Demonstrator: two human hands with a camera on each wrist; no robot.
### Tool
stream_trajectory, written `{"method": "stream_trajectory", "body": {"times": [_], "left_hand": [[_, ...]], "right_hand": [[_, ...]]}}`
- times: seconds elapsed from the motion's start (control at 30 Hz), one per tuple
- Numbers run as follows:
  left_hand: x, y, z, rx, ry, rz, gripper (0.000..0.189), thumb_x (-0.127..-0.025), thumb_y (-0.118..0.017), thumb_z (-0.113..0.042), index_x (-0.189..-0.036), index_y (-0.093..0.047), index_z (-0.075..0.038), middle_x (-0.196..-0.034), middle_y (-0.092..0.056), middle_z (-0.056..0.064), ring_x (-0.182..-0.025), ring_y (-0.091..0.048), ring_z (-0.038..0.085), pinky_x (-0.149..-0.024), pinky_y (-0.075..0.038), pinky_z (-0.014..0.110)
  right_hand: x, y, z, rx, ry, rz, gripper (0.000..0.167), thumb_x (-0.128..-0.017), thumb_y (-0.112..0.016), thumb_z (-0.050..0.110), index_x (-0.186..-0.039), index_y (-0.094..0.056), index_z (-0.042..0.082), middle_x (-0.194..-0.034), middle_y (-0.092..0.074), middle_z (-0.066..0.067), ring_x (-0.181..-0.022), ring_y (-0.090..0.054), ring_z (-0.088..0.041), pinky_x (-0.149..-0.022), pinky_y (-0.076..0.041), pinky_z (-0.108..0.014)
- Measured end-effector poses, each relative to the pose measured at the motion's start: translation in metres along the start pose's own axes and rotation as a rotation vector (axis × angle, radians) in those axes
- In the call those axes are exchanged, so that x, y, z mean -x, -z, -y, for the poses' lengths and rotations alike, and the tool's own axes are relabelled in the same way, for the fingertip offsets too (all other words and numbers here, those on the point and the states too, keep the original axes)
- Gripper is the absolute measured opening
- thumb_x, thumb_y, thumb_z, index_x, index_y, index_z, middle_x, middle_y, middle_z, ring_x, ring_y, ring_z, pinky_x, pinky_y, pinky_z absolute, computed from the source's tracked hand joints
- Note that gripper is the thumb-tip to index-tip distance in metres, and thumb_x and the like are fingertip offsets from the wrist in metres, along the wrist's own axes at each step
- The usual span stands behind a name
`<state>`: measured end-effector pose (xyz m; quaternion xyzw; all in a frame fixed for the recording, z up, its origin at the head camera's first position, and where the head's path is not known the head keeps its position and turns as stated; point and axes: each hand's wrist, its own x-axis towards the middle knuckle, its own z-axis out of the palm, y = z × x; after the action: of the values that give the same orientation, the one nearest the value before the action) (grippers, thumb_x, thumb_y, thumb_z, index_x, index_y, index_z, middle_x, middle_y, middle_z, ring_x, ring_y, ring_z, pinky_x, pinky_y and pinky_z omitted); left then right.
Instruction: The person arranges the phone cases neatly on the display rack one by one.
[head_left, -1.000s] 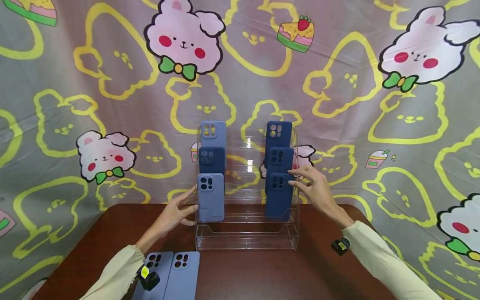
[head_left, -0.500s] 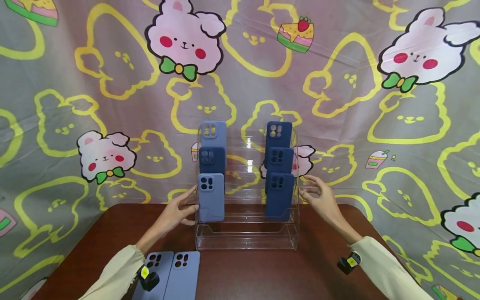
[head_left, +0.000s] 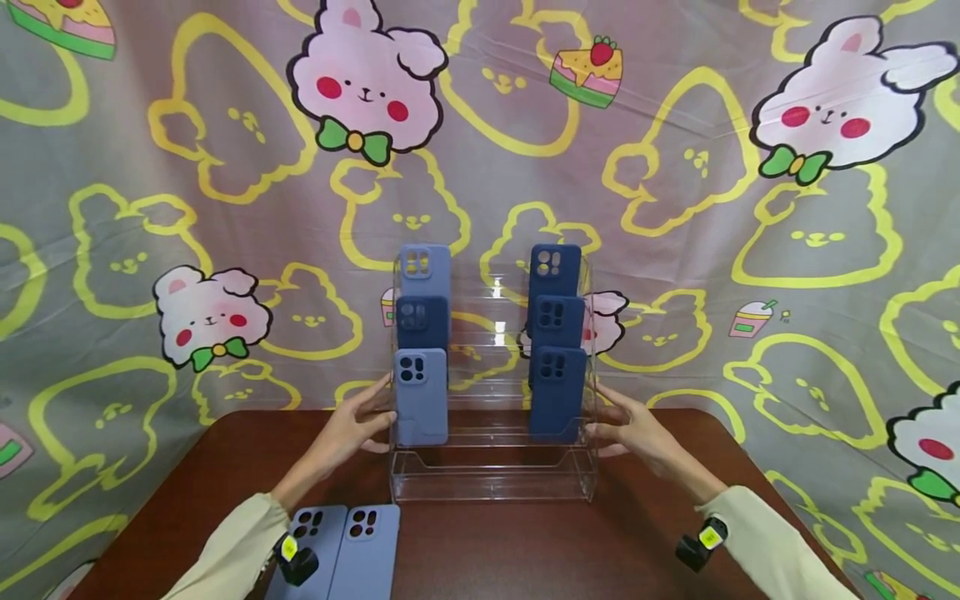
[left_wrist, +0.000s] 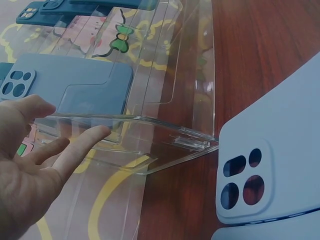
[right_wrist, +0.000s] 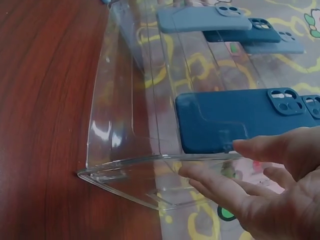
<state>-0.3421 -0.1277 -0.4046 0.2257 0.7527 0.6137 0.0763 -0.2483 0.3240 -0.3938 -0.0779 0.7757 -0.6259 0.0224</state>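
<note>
A clear acrylic display stand [head_left: 491,486] stands on the table, holding phone cases in two columns. Its left column has a light blue phone case [head_left: 422,408] in front, a dark blue one [head_left: 435,335] behind it and another light blue one [head_left: 435,283] on top. Three dark blue phone cases, the front one [head_left: 558,408] lowest, fill the right column. My left hand [head_left: 345,429] is at the stand's left side panel, thumb near the edge and fingers extended along its outside. At the right side panel, my right hand [head_left: 637,429] lies the same way, fingers fairly straight.
Two more light blue phone cases lie side by side on the brown table [head_left: 495,550] at front left, the right-hand one [head_left: 371,554] partly beyond the frame. A patterned cloth [head_left: 502,183] hangs behind the table. The stand's lowest front tier carries no case.
My right hand has left the edges of the dark blue cases, drawn back to the right and come down to the stand's right side panel. The left hand has stayed put.
</note>
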Motion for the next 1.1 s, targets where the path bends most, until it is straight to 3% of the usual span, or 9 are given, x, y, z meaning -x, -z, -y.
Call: {"method": "stream_trajectory", "body": {"times": [0.33, 0.53, 0.67, 0.87, 1.0, 1.1], "left_hand": [[0.007, 0.005, 0.003, 0.004, -0.012, 0.004, 0.074, -0.104, -0.066, -0.013, -0.167, -0.028, -0.011, -0.159, -0.038, 0.036, -0.133, -0.057, 0.050, -0.086, -0.065, 0.051], [0.023, 0.022, 0.007, -0.088, -0.043, -0.001, 0.070, -0.104, -0.067, -0.015, -0.164, -0.033, -0.006, -0.153, -0.048, 0.034, -0.129, -0.062, 0.047, -0.094, -0.063, 0.047], [0.036, 0.037, 0.012, -0.166, -0.055, -0.025, 0.068, -0.103, -0.069, -0.015, -0.161, -0.037, -0.001, -0.147, -0.054, 0.034, -0.125, -0.066, 0.043, -0.092, -0.064, 0.041], [0.055, 0.057, 0.016, -0.348, -0.004, -0.026, 0.068, -0.100, -0.074, -0.020, -0.156, -0.044, 0.002, -0.140, -0.060, 0.031, -0.120, -0.066, 0.045, -0.087, -0.065, 0.044], [0.065, 0.073, 0.023, -0.464, 0.083, 0.040, 0.070, -0.096, -0.079, -0.025, -0.152, -0.049, 0.004, -0.134, -0.064, 0.031, -0.114, -0.068, 0.043, -0.085, -0.064, 0.051], [0.064, 0.097, 0.058, -0.486, 0.152, 0.169, 0.074, -0.093, -0.082, -0.033, -0.150, -0.051, 0.003, -0.130, -0.065, 0.031, -0.105, -0.072, 0.036, -0.078, -0.065, 0.048]], "right_hand": [[-0.001, -0.002, 0.002, 0.022, 0.014, -0.029, 0.076, -0.103, -0.056, -0.007, -0.168, -0.018, 0.003, -0.153, -0.040, -0.042, -0.116, -0.069, -0.042, -0.082, -0.066, -0.052], [0.001, -0.003, 0.003, 0.047, 0.016, -0.040, 0.074, -0.103, -0.056, -0.006, -0.167, -0.020, 0.003, -0.152, -0.042, -0.042, -0.115, -0.069, -0.042, -0.082, -0.066, -0.052], [0.001, -0.004, 0.004, 0.055, 0.009, -0.043, 0.074, -0.104, -0.057, -0.005, -0.167, -0.019, 0.003, -0.153, -0.041, -0.041, -0.115, -0.070, -0.040, -0.084, -0.065, -0.054], [0.000, -0.006, 0.006, 0.077, 0.004, -0.044, 0.075, -0.104, -0.058, -0.003, -0.167, -0.017, 0.001, -0.154, -0.039, -0.042, -0.115, -0.070, -0.037, -0.084, -0.065, -0.053], [0.000, -0.007, 0.006, 0.076, -0.009, -0.040, 0.076, -0.104, -0.058, -0.004, -0.167, -0.018, 0.003, -0.155, -0.038, -0.041, -0.117, -0.069, -0.040, -0.083, -0.065, -0.053], [0.000, -0.007, 0.005, 0.076, -0.011, -0.028, 0.076, -0.103, -0.057, -0.005, -0.168, -0.017, 0.002, -0.156, -0.037, -0.041, -0.117, -0.069, -0.041, -0.083, -0.066, -0.053]]}}
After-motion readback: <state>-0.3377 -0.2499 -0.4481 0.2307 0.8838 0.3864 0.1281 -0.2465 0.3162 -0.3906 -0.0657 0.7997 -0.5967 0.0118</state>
